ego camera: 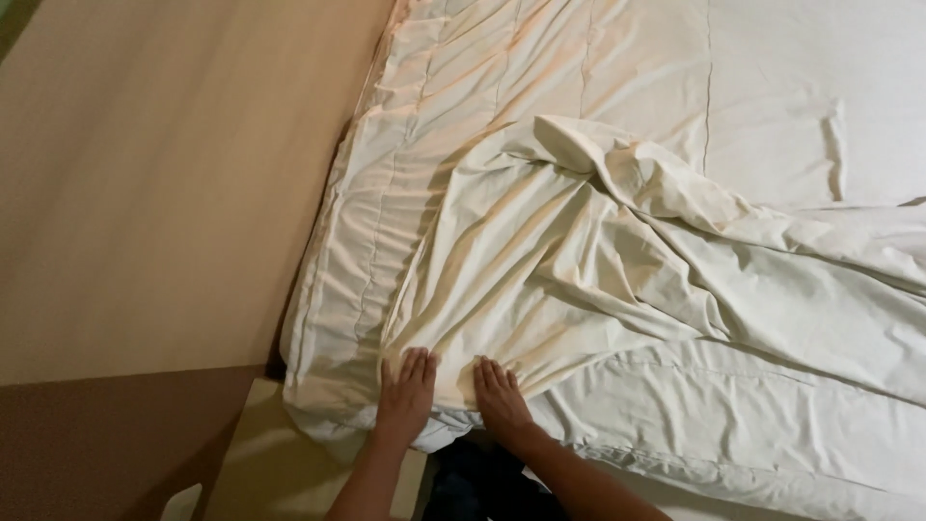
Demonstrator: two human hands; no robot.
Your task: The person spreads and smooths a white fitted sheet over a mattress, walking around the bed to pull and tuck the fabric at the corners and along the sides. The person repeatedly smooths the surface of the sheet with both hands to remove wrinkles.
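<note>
Currently both hands lie flat, fingers extended, gripping nothing: left hand and right hand press the crumpled cream top sheet at 6 o'clock. Sheet bunches toward 3 o'clock over the mattress; beige wall at 9 o'clock.

Sheet on the bed's near corner
A rumpled sheet lies on the bed; both hands rest side by side at its near edge.
</note>
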